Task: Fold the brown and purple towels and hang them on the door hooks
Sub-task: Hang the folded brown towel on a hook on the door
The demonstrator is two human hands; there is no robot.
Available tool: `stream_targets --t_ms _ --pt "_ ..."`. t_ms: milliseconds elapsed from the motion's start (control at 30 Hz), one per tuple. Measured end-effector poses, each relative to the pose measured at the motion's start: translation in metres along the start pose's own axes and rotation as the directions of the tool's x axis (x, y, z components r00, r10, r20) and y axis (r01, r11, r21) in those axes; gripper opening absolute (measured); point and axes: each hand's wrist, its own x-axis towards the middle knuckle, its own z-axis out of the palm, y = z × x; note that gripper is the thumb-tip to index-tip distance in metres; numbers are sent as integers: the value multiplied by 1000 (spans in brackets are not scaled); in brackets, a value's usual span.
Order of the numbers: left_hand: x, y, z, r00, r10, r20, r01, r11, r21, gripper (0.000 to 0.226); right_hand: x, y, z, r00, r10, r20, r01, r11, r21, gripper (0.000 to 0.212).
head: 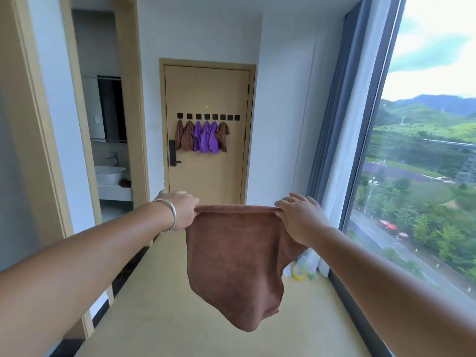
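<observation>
Brown towel (233, 264), folding step: left hand (180, 210) and right hand (300, 215) pinch top corners.
Next, probably: bring corners together, then carry to free door hooks (233, 117) at 12 o'clock.

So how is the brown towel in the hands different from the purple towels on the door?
The brown towel is held up close by the left hand and right hand, while the purple towels hang from the door hooks far off. The brown towel is spread fairly flat along its top edge; the purple towels droop bunched from single points. They differ in colour. Both hang downward.
</observation>
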Motion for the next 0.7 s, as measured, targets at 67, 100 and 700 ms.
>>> stream_targets --t_ms 67,100,700 --pt "0 0 -16 999 -8 -40 8 1000 1 24 1 1 -10 995 27 -95 -25 999 25 39" --pt "1 1 -22 999 -8 -49 9 1000 13 23 2 2 -14 991 34 -132 -30 999 31 38" --pt "79 -6 -21 986 -57 -156 71 994 85 39 81 29 6 980 -12 -199 16 1000 19 45"
